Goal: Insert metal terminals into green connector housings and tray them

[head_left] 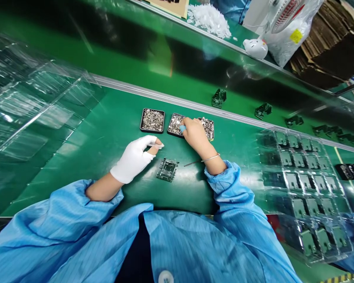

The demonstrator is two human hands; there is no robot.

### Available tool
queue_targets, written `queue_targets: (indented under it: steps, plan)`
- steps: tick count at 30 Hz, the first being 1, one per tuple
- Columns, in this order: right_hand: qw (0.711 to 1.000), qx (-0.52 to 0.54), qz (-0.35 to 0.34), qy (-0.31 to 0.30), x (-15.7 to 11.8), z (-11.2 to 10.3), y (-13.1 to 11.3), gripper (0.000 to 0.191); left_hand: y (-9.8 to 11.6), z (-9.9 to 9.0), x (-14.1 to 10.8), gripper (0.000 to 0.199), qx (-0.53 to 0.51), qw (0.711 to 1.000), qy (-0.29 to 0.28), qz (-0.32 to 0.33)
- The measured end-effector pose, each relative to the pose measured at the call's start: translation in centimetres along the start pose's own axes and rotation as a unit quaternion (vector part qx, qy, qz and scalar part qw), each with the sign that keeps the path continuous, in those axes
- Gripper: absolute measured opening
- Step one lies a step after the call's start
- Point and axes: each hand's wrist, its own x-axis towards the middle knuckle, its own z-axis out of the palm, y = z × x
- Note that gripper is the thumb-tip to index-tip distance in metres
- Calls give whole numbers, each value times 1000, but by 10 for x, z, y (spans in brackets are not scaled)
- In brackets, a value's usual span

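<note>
Between left hand and right hand — whether closed, I can't tell — lies a transparent, squarish part.

Three trays of small parts in a row behind the frame piece, compartment tray far right.

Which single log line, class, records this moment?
left hand: gloved, near clear part | right hand: at middle tray | tray contents: small metal parts

Factory workbench with 3 parts trays
</note>
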Motion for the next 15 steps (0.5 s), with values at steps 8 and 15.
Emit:
queue_targets:
  steps: [8,15]
  plan:
    - [901,430,-42,-43,-37,-19,-24,11,4,-4,-5,22,42,994,63,84]
    - [783,585,-11,-211,-64,-16,-53,26,13,2,-10,35,82,978,10,192]
